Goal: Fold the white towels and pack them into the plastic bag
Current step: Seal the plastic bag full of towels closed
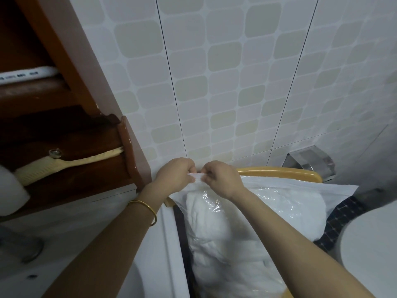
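I see left hand and right hand side by side, both pinching bag mouth | towels inside, below hands toward me | unpinched mouth edge runs rightward, nearest right hand

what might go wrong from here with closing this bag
1. The left hand and right hand pinch the top strip of the plastic bag at one corner only. The rest of that edge lies loose, so part of it may end up unsealed.
2. The white towels bulge close under the strip, so the closure could strain or pop open.
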`<state>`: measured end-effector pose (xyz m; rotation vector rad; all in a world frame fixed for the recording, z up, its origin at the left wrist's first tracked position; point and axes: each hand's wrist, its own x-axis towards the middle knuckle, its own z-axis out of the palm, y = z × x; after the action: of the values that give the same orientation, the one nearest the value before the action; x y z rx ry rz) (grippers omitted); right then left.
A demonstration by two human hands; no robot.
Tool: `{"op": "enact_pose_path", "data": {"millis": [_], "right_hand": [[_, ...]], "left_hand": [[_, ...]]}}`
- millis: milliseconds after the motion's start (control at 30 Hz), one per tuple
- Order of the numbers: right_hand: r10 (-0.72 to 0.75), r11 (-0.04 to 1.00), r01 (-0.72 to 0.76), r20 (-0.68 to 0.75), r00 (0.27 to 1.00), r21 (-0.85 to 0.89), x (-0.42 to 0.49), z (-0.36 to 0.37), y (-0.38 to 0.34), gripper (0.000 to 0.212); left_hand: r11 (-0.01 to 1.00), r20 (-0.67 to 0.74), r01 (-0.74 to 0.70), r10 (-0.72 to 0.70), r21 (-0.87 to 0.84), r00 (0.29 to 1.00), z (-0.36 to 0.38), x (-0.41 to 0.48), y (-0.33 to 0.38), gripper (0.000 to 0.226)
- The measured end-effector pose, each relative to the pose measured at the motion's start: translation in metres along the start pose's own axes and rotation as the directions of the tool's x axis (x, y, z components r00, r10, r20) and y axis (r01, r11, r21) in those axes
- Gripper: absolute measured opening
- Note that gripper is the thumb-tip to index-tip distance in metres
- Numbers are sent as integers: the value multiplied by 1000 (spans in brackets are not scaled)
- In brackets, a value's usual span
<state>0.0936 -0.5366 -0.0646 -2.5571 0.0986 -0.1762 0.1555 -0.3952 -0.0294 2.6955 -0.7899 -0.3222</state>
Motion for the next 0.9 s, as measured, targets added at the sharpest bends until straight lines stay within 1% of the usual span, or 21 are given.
{"op": "enact_pose_path", "data": {"millis": [67, 167, 267, 367, 467, 533, 567, 633, 700, 800, 900], "right_hand": [[18, 1000, -18, 16, 1000, 24, 2, -1, 0, 10], [18, 999, -18, 15, 1000, 34, 4, 0, -2, 13], [-12, 1000, 12, -23, 1000, 0, 2, 3, -3, 14], [-29, 999, 26, -67, 997, -37, 0, 6, -4, 12], [-33, 999, 30, -78, 996, -45, 0, 7, -3, 12], [-20, 999, 18, -55, 998, -39, 1, 6, -2, 13], [-9, 1000, 8, -34, 999, -28, 1, 5, -2, 12], [3, 1000, -3, 5, 1000, 0, 4, 1, -2, 11], [-7, 1000, 7, 38, 999, 7, 6, 0, -6, 13], [-34, 999, 36, 55, 998, -31, 9, 5, -14, 18], [-8, 999, 10, 63, 998, -36, 11, 7, -17, 17]], "left_hand": [[1000, -12, -8, 8, 20, 1000, 1, 0, 1, 3], [999, -20, -1, 1, 33, 1000, 3, 0, 2, 7], [998, -38, 0, 3, 57, 999, 3, -1, 1, 9], [996, -49, -11, 15, 88, 999, 5, 0, 2, 3], [996, -46, -11, 15, 84, 999, 7, -1, 2, 10], [998, -43, -16, 18, 58, 999, 6, -2, 0, 13], [997, -43, -13, 16, 76, 999, 4, -3, -1, 15], [982, -31, 21, -15, 187, 999, -3, -4, -6, 24], [968, 4, 67, -70, 242, 998, -8, -5, -9, 22], [984, 27, 83, -88, 156, 996, -9, -7, -10, 10], [985, -8, 139, -140, -100, 990, -5, -10, -12, 12]]}}
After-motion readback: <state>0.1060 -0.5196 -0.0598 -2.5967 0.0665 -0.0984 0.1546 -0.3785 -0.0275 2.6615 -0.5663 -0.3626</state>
